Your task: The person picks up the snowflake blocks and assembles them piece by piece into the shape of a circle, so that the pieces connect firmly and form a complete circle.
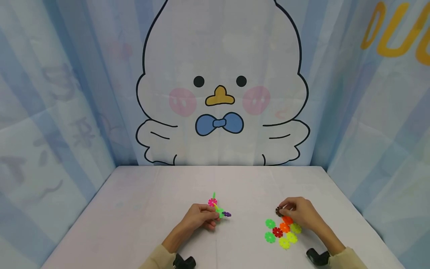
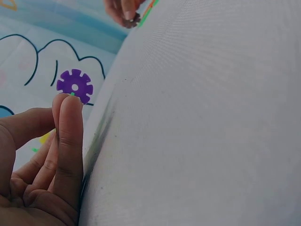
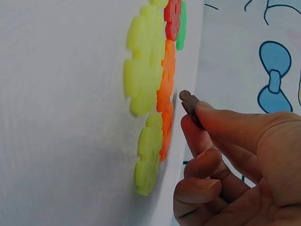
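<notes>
Smooth, matt plastic can be seen on the brown disc pinched by the right fingers, plus the loose discs near them. Counter below them looks matt too; creased cloth is hung beyond.

Eight loose discs lie on one table: two green discs, one red disc, two orange discs and three yellow discs. One brown disc is in the grip of the right hand. The grip of the left hand has one joined cluster, showing one pink disc, one purple disc, one yellow piece and green parts too covered to count. Two sleeves and two black wrist devices show.
</notes>
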A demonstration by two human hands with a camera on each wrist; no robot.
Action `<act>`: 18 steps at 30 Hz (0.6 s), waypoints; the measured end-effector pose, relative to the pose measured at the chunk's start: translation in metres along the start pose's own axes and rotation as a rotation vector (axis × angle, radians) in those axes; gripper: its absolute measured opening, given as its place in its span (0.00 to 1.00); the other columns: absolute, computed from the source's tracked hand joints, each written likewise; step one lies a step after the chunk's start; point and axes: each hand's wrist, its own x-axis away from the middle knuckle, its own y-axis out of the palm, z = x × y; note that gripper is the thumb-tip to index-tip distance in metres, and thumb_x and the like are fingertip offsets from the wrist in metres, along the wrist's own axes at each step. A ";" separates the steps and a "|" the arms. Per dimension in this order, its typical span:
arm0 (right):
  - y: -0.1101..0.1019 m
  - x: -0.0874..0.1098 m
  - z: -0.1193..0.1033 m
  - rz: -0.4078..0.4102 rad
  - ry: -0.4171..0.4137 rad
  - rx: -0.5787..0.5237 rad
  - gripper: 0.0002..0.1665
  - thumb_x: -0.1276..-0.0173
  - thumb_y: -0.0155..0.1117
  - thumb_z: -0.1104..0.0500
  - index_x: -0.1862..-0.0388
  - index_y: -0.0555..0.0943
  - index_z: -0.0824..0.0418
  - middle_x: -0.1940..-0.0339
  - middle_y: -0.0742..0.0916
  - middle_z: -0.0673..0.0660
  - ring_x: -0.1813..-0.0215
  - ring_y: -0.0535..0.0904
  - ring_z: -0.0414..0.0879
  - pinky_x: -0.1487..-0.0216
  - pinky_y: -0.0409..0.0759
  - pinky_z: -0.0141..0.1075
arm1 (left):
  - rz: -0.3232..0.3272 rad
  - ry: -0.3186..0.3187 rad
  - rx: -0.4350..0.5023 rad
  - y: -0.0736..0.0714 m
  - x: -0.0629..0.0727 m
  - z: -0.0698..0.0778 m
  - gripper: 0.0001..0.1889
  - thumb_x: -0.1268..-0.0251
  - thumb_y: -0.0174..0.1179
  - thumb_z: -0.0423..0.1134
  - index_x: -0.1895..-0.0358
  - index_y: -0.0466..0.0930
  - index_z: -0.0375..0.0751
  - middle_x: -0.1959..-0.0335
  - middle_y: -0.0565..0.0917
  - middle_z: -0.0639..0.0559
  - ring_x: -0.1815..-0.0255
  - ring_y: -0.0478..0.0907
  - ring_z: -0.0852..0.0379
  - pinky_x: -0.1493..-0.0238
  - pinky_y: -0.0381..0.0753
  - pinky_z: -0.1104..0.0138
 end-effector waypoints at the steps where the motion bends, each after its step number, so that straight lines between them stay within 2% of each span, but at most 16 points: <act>1: 0.001 0.000 0.000 0.003 0.001 -0.012 0.06 0.32 0.76 0.58 0.57 0.90 0.57 0.66 0.90 0.50 0.64 0.80 0.43 0.66 0.79 0.28 | 0.000 0.001 -0.005 0.000 0.000 0.000 0.10 0.32 0.72 0.34 0.55 0.84 0.31 0.63 0.93 0.42 0.76 0.85 0.62 0.69 0.91 0.67; 11: 0.016 -0.003 -0.014 -0.071 0.019 -0.168 0.09 0.31 0.77 0.56 0.57 0.89 0.60 0.68 0.91 0.52 0.67 0.79 0.43 0.70 0.75 0.29 | -0.012 0.010 -0.022 0.000 -0.003 -0.003 0.12 0.32 0.72 0.36 0.54 0.85 0.31 0.62 0.94 0.42 0.75 0.85 0.62 0.68 0.91 0.67; 18: 0.030 -0.006 -0.028 -0.118 -0.044 -0.240 0.10 0.29 0.75 0.56 0.56 0.88 0.61 0.67 0.92 0.54 0.66 0.82 0.42 0.66 0.81 0.27 | -0.004 0.008 -0.033 -0.001 -0.002 -0.003 0.11 0.32 0.72 0.36 0.54 0.85 0.31 0.62 0.94 0.42 0.75 0.85 0.61 0.68 0.91 0.67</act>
